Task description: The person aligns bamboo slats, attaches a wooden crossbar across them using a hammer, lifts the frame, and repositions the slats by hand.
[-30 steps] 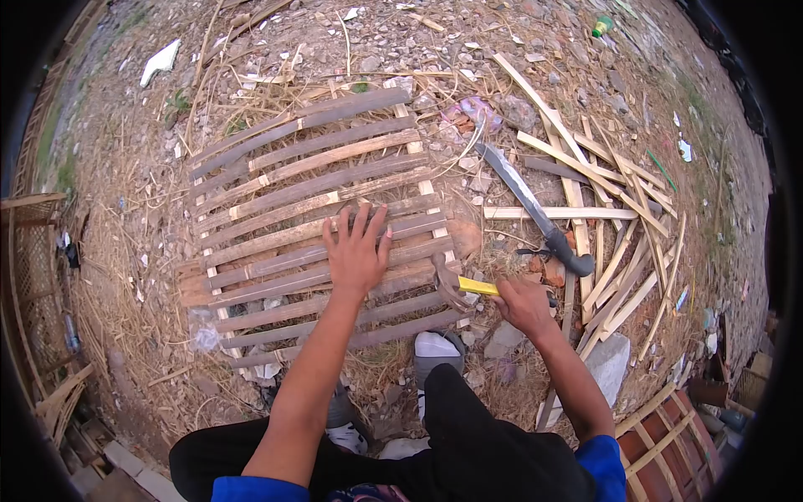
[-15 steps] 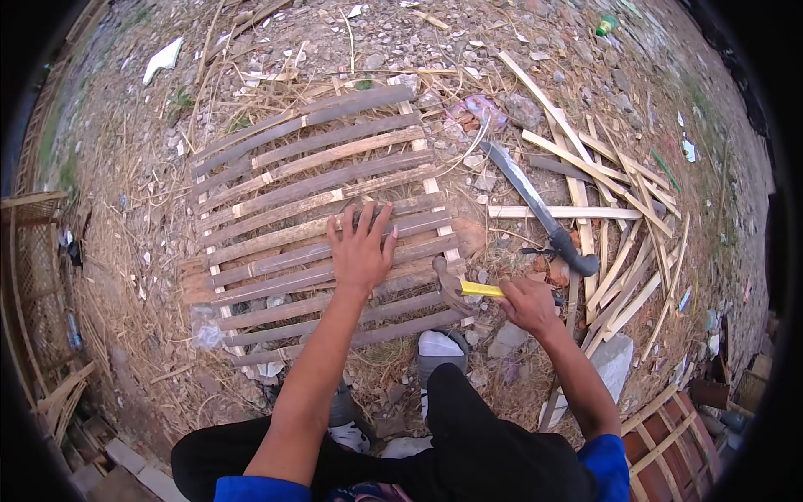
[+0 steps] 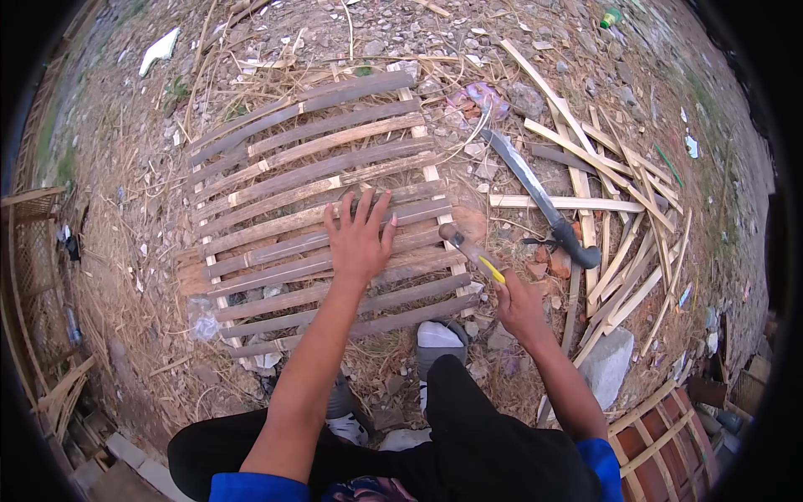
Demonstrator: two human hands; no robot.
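The hammer (image 3: pixel 475 253) slants into the gap between the left hand (image 3: pixel 358 249) and right hand (image 3: pixel 522 311); the foot (image 3: pixel 441 337) stands nearer the body there. Over the slats (image 3: pixel 284 249), left of the left hand, passage is open. Beyond the right hand, the machete (image 3: pixel 527 178) and sticks (image 3: pixel 615 205) obstruct.

No legible text, label, brand, number or sign in the head view. Spots checked: coloured print on the clothing (image 3: pixel 372 489) at the bottom edge is cut off, can't make out letters. Green bottle (image 3: pixel 611 17), top right: too small to read any label. Pink-purple plastic wrapper (image 3: pixel 483 101) near the machete blade (image 3: pixel 525 178) tip: crumpled, any print unreadable. Yellow hammer handle (image 3: pixel 492 269): blurred and partly covered by the right hand (image 3: pixel 520 306). Blade: can't resolve a marking.
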